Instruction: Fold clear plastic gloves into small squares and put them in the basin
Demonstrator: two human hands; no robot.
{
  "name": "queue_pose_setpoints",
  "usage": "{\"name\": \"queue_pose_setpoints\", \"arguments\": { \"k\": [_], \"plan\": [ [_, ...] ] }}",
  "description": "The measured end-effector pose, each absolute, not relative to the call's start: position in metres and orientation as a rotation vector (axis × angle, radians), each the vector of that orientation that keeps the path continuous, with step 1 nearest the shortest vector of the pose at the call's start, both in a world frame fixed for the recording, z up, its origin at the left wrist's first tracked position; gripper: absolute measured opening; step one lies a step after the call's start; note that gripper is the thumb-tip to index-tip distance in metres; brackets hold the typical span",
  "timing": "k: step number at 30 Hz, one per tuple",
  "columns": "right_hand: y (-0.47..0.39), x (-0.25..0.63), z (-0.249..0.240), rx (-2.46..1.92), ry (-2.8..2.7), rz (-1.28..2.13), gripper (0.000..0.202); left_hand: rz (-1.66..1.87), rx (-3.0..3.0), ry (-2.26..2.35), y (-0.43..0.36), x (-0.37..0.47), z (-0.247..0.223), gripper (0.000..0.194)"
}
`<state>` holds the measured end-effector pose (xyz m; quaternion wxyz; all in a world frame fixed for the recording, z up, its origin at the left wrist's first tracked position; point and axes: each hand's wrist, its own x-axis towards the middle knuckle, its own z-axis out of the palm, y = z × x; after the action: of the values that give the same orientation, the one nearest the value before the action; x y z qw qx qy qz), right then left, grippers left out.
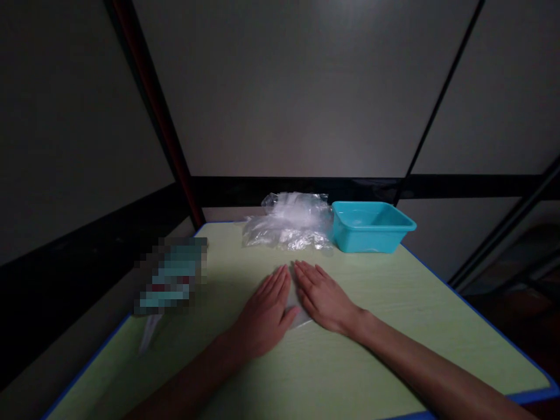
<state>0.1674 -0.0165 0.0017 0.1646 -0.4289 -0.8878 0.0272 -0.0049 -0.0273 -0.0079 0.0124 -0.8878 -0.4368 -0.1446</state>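
Both of my hands lie flat near the middle of the light green table, fingertips pointing away from me and almost meeting. My left hand has its fingers stretched out, with the thumb out to the right. My right hand is also laid out flat, palm down. Between and partly beneath them shows a thin, clear plastic piece, perhaps a small bag. The hands cover most of it, so its full shape is hidden.
A crumpled heap of clear plastic bags lies at the back. Right of it stands a turquoise plastic basin. A pixelated, blurred item sits at the left edge. Behind the table rises a grey panelled wall.
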Motion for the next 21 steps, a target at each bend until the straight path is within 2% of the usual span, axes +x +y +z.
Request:
{"name": "queue_pose_setpoints", "arguments": {
  "k": [7, 14, 21],
  "plan": [
    [-0.017, 0.17, -0.006, -1.287, -2.637, 0.062, 0.054, -0.309, -2.775, -1.394, -0.025, -0.005, -0.009, 0.065],
    [-0.016, 0.171, -0.006, -1.28, -2.64, 0.059, 0.054, -0.254, -2.767, -1.527, -0.014, -0.008, -0.004, 0.093],
    [-0.016, 0.17, -0.006, -1.299, -2.662, 0.097, 0.055, -0.206, -2.799, -1.506, -0.019, -0.014, -0.004, 0.103]
  ]
}}
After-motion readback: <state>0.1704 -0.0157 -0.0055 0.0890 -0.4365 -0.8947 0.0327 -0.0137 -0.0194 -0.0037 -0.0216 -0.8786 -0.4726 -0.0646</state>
